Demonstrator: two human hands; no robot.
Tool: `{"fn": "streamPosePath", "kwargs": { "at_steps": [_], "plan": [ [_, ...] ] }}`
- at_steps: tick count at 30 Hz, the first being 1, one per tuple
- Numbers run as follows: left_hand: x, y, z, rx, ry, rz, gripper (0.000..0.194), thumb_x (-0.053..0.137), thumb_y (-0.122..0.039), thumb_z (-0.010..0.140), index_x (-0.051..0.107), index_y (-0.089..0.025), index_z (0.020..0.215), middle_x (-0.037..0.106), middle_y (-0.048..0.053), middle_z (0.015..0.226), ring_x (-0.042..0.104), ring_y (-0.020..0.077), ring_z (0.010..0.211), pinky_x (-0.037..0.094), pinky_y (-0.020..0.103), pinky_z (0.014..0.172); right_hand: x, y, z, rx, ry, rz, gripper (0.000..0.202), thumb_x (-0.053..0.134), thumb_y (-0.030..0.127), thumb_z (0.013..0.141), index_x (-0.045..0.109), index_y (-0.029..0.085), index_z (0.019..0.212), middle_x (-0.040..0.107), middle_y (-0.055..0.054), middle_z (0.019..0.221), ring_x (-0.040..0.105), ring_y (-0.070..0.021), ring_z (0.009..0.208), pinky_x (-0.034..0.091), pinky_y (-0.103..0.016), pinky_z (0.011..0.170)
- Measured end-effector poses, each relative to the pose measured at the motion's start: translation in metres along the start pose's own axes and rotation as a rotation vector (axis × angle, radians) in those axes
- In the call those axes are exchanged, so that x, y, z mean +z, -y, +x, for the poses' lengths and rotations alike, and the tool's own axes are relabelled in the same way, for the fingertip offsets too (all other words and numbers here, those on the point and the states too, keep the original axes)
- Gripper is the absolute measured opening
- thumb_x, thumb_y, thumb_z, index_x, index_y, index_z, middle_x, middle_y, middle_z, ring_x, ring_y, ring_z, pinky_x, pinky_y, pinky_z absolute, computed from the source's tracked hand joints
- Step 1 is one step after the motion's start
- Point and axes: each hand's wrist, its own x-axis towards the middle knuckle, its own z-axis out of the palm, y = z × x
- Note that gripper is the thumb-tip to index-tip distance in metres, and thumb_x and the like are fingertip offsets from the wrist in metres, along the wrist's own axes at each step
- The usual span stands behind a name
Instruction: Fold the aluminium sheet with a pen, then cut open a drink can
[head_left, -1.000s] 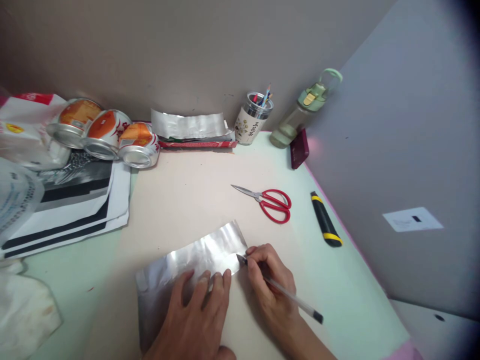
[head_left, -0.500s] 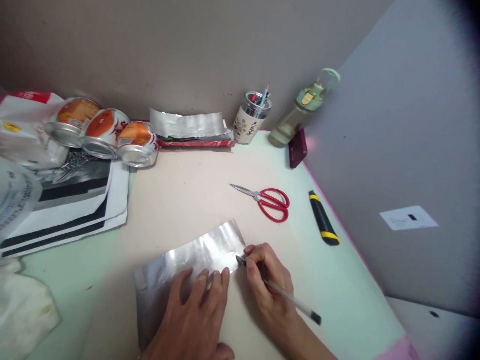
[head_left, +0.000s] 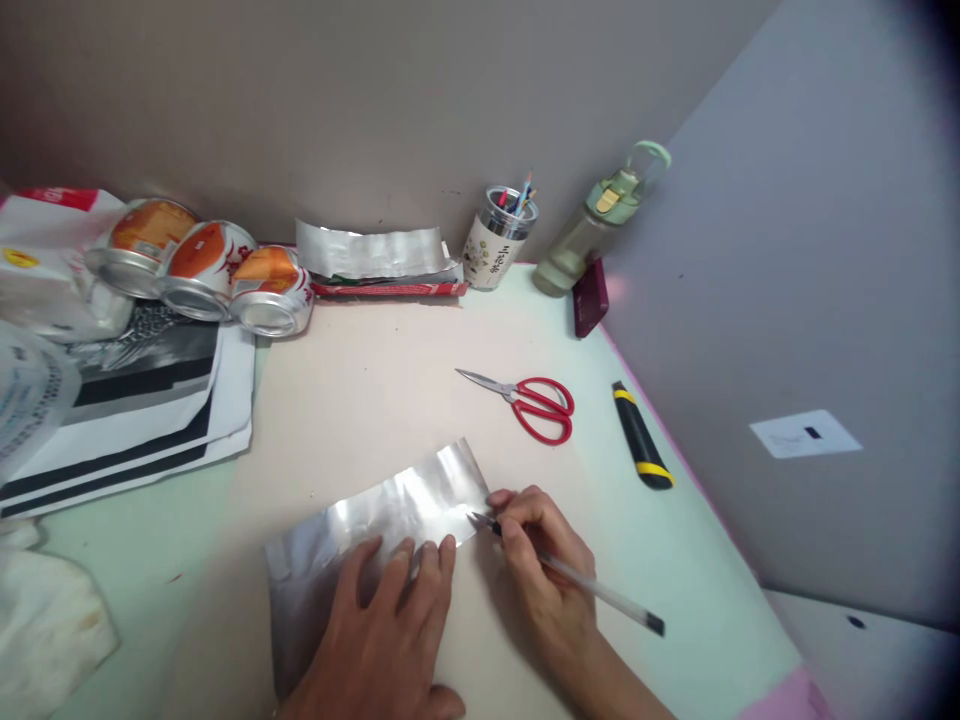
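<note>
A shiny silver metal sheet [head_left: 397, 505] lies aslant on the pale board at the front of the table. My left hand [head_left: 390, 620] rests flat on its lower part, fingers spread over the surface. My right hand [head_left: 547, 560] is closed round a clear pen [head_left: 600, 592] with a black end cap. The pen's tip is at the right part of the sheet; whether it touches the metal I cannot tell. Beyond the hands lie red-handled scissors [head_left: 525, 400], and a black and yellow utility knife [head_left: 643, 437] lies to their right.
Several things line the back: cans [head_left: 271, 293], a red tray [head_left: 390, 290] holding curved metal sheets, a pen cup [head_left: 497, 240], a green bottle [head_left: 592, 235] and a dark red phone-like object [head_left: 591, 298]. Papers [head_left: 232, 400] lie at left, a white cloth [head_left: 52, 620] nearer. A wall bounds the right.
The pen in my right hand tilts slightly, its back end swinging right and up a little. My left hand stays on the sheet. The whole view shifts slightly.
</note>
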Motion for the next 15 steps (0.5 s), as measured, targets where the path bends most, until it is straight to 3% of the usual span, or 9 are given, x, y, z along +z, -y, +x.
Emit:
{"fn": "streamPosePath", "kwargs": {
  "at_steps": [6,10,15],
  "plan": [
    [-0.003,0.002,0.000,0.010,-0.010,-0.015,0.077,0.065,-0.071,0.078,0.057,-0.024,0.139,0.070,0.005,0.129,0.060,0.0285,0.118,0.036,0.046,0.109,-0.011,0.001,0.004,0.020,-0.065,0.100,0.019,0.056,0.027,0.097,0.057,0.022,0.079,0.057,-0.002,0.077,0.060,-0.0218,0.093,0.047,-0.030,0.075],
    [-0.002,0.012,-0.001,0.124,-0.078,0.020,0.076,0.061,-0.072,0.080,0.059,-0.022,0.137,0.071,0.004,0.128,0.062,0.0275,0.115,0.038,0.046,0.105,-0.019,0.007,0.008,-0.024,0.091,0.074,0.014,0.056,0.025,0.097,0.060,0.023,0.084,0.058,-0.001,0.076,0.059,-0.0202,0.087,0.047,-0.031,0.076],
    [0.003,0.018,0.001,0.229,-0.302,0.080,0.075,0.061,-0.076,0.077,0.069,-0.016,0.122,0.074,0.008,0.120,0.063,0.0303,0.112,0.035,0.048,0.102,-0.024,0.015,0.012,-0.066,0.250,0.006,0.009,0.062,0.019,0.092,0.060,0.023,0.083,0.059,-0.001,0.082,0.060,-0.0190,0.087,0.047,-0.029,0.076]
  ]
}}
